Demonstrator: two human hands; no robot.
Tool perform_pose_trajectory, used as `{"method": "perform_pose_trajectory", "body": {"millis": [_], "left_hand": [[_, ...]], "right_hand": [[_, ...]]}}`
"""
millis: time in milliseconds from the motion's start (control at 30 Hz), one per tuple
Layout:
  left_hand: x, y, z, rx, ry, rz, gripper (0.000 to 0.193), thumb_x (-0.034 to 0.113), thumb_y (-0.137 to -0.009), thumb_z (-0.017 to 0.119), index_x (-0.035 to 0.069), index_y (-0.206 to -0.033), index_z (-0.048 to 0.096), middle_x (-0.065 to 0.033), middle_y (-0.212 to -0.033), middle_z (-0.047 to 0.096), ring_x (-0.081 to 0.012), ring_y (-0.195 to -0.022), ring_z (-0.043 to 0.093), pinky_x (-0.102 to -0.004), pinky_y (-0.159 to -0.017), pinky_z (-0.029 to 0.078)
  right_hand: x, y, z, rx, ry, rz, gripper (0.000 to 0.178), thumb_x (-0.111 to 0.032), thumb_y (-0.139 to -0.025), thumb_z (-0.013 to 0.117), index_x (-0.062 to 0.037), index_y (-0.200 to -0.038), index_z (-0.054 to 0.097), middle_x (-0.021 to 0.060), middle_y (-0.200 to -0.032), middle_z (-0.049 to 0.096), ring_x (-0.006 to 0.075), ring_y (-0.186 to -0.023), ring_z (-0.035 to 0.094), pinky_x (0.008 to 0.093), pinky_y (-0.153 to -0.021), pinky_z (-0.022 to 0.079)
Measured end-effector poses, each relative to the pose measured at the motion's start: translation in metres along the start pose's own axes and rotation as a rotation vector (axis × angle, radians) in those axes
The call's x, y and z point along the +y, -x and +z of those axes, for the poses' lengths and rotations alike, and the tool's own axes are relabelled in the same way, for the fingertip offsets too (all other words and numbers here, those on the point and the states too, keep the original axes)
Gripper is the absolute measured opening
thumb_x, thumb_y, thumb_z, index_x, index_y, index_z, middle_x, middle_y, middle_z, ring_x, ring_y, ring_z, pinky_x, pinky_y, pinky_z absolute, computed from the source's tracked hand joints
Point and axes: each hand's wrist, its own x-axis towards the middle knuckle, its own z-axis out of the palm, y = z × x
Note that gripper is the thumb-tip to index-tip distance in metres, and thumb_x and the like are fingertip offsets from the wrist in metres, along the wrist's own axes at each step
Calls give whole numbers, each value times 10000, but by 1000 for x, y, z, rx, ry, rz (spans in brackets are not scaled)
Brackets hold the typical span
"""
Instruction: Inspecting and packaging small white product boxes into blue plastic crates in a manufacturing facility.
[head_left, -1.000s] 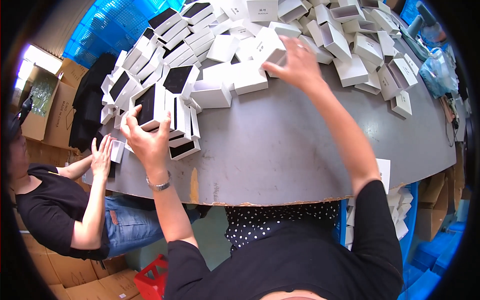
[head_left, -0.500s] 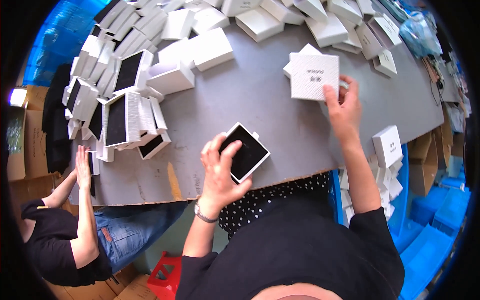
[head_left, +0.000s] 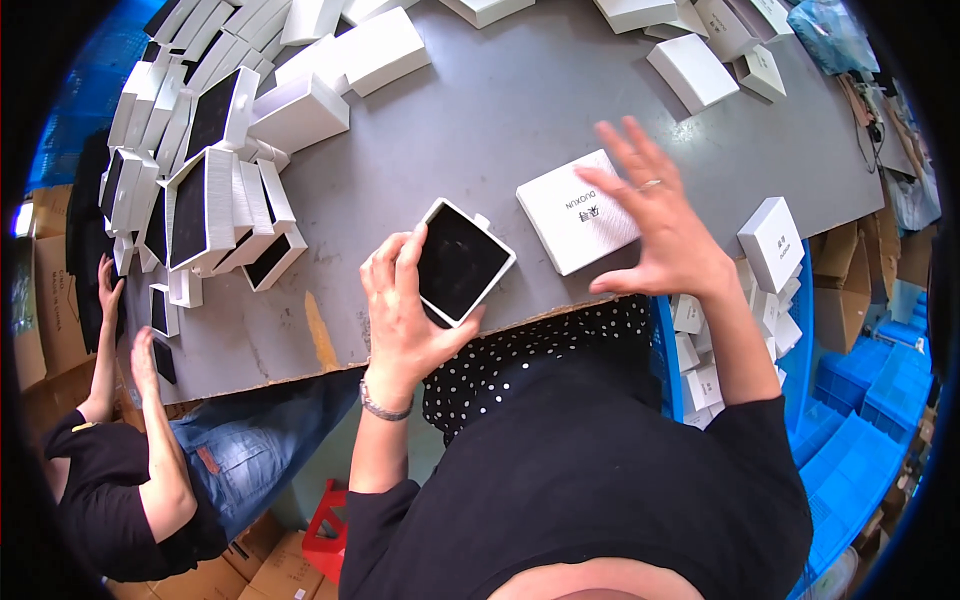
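Note:
My left hand (head_left: 400,300) grips the left edge of a shallow square white box base (head_left: 503,262) with a black lining (head_left: 455,255) and a small white tab at its far corner. It sits near the table's front edge. To its right lies a white square box (head_left: 570,225) with dark print on top. Over that box's right side is my right hand (head_left: 650,215), fingers spread, a ring on one finger; whether the fingertips touch the box I cannot tell.
Stacks of white boxes (head_left: 215,110) cover the table's left and far side. More white boxes (head_left: 690,75) lie at the far right. A blue crate (head_left: 664,345) of white boxes stands right of me. A co-worker (head_left: 140,480) works at the left edge.
My right hand has brought the printed white box nearer and leftward, set it on the table and spread its fingers. The left hand still holds the black-lined base. The view has shifted.

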Motion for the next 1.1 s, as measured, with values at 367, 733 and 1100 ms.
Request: {"method": "perform_pose_trajectory", "body": {"millis": [367, 733, 1100], "left_hand": [[5, -31, -23, -70, 29, 167, 1136, 364, -509, 955, 110, -1477, 417, -231, -1536, 280, -411, -1321, 415, -492, -1083, 413], [7, -39, 16, -128, 45, 172, 1188, 602, -465, 931, 100, -1425, 444, -151, -1373, 382, -354, -1059, 610, -469, -877, 558], [8, -31, 29, 83, 62, 163, 1203, 620, -482, 918, 79, -1449, 447, -164, -1380, 390, -339, -1180, 512, -468, -970, 494]], "right_hand": [[-39, -8, 18, -35, -34, 123, 709, -358, -678, 803, -219, -1338, 585, 187, -1552, 373, 471, -1380, 367, 562, -1099, 340], [-9, 0, 14, -59, -283, -254, 444, -123, -520, 661, -184, -960, 671, 40, -1410, 570, 406, -1360, 428, 547, -1065, 320], [-28, 3, 28, 33, -326, -201, 517, -168, -541, 794, -184, -1031, 632, 43, -1340, 556, 346, -1292, 463, 516, -1013, 361]]}}
